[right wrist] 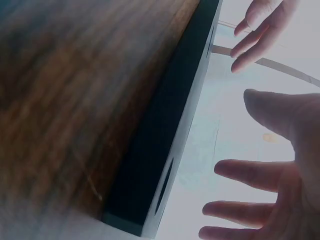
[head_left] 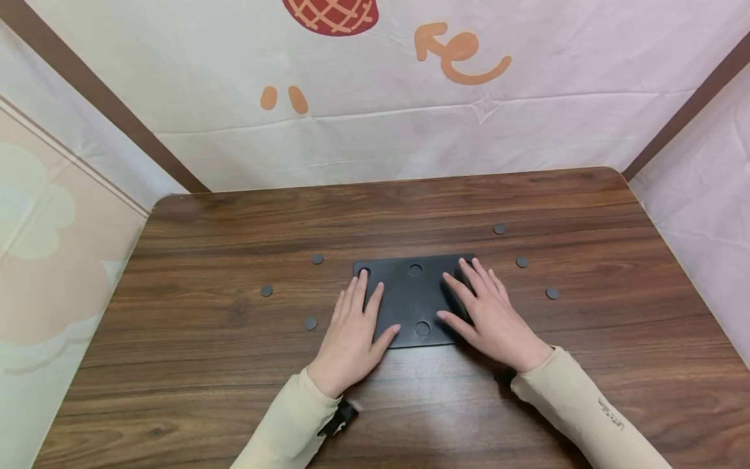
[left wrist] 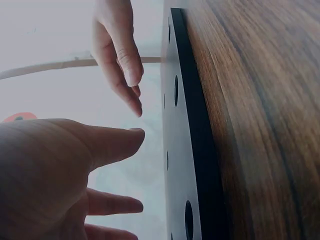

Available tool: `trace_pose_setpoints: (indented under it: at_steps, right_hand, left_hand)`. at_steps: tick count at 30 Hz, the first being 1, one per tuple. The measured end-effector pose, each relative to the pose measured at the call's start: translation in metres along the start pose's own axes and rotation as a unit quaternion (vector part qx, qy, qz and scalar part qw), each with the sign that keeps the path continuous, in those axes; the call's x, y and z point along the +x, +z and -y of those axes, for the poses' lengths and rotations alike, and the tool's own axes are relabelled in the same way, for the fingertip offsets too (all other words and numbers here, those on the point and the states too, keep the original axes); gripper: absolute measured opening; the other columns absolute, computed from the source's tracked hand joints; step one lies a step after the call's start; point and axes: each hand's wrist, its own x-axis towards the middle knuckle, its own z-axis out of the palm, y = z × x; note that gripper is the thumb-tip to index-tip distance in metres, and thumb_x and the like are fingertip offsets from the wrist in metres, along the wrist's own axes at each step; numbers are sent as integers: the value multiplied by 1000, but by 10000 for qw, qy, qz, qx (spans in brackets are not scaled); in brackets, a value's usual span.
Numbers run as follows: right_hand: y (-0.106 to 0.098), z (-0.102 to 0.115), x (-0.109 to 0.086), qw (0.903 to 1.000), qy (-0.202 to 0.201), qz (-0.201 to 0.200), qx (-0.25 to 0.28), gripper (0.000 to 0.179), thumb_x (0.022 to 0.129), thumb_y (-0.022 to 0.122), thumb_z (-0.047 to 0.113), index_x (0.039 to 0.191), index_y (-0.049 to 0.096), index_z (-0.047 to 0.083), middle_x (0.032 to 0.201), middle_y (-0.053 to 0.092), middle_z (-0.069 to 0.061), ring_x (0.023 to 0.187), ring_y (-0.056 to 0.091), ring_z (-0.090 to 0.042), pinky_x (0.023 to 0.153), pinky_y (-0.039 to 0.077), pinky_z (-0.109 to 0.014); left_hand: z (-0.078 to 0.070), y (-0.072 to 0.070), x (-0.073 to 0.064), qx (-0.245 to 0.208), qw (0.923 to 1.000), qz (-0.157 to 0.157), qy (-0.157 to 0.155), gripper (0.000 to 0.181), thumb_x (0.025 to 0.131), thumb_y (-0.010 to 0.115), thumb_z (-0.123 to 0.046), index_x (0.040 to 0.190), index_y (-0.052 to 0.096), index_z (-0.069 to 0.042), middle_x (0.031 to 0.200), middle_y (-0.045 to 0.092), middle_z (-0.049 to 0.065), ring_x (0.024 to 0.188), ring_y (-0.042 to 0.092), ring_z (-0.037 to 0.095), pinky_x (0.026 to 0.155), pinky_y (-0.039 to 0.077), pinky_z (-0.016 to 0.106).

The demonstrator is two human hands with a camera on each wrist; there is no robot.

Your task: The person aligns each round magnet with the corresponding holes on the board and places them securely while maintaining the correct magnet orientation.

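Observation:
A flat black rectangular board (head_left: pixel 398 299) with round recesses lies on the wooden table. My left hand (head_left: pixel 350 329), fingers spread and straight, is over the board's left end and hides part of it. Over the right end is my right hand (head_left: pixel 489 319), its fingers also spread. Both wrist views show a gap between the fingers and the board's top, with nothing held by the left hand (left wrist: pixel 55 165) or the right hand (right wrist: pixel 280 165). Two recesses in the board's middle show no disc in them; others are partly covered by the hands.
Three small dark grey discs lie left of the board, among them one disc (head_left: pixel 266 291) furthest out. Three more lie to its right, one disc (head_left: pixel 499 228) farthest back. A printed white cloth (head_left: pixel 381 143) hangs behind the table (head_left: pixel 205 260).

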Motion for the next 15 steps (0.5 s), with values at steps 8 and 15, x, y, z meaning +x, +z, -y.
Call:
trace_pose_setpoints:
  at_steps: [8,15]
  right_hand:
    - [0,0,0,9998,-88,-158,79,58,93,61,38,139,49,5,150,32,-25,143,21,-43,108,26,-63]
    - [1,-1,0,9998,-96,-168,102,57,93,62,37,137,51,4,150,32,-26,143,22,-44,107,28,-63]
  left_hand:
    - [2,-1,-2,-36,9999,-48,-110,65,91,65,-36,139,46,2,146,36,29,133,41,42,106,38,52]
    - [5,-2,-4,-64,9995,-307,-87,60,86,72,-31,131,52,4,128,47,23,113,54,37,91,49,49]
